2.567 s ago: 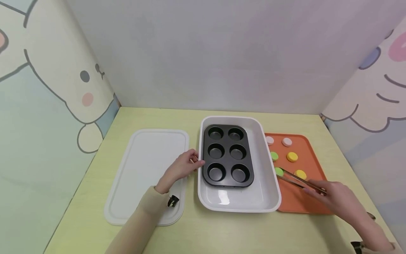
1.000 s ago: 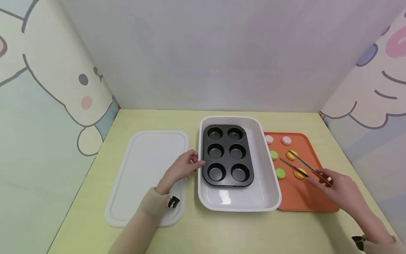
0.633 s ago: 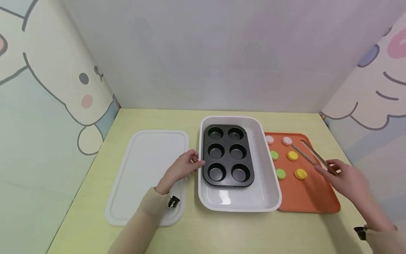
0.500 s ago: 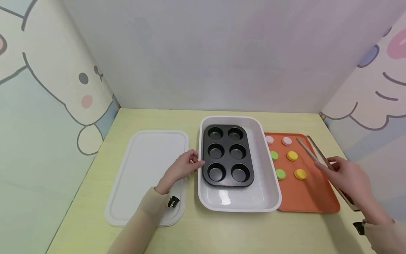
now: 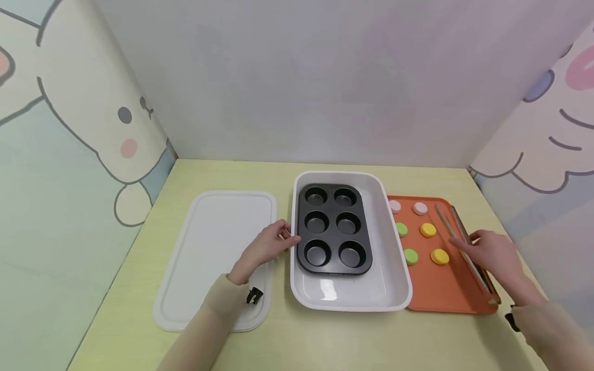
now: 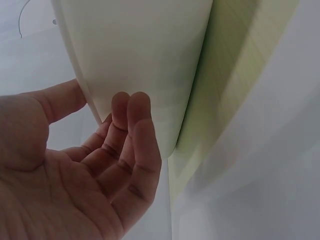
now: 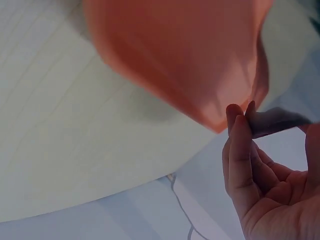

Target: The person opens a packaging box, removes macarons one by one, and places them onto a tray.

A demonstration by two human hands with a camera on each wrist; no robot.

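My left hand (image 5: 266,242) holds the left rim of a deep white bin (image 5: 350,308), thumb over the edge and fingers curled against the outer wall (image 6: 135,45). Inside the bin lies a black six-cup muffin tin (image 5: 332,229), its cups empty. At the right, my right hand (image 5: 494,255) pinches metal tongs (image 5: 444,219), low along the right side of an orange tray (image 5: 441,293). The tongs' arms are spread with nothing between them. Yellow macaron-like rounds (image 5: 439,256), green ones (image 5: 410,256) and pink ones (image 5: 419,208) sit on the tray.
A flat white tray (image 5: 223,232) lies left of the bin, partly under my left forearm. The bin's right wall overlaps the orange tray's left side in the head view. Walls with cartoon drawings close in the pale yellow table (image 5: 334,340) on both sides.
The tongs have left the green round, which stays on the tray. My right hand has swung them right and lowered them along the tray's right side. The left hand has not moved.
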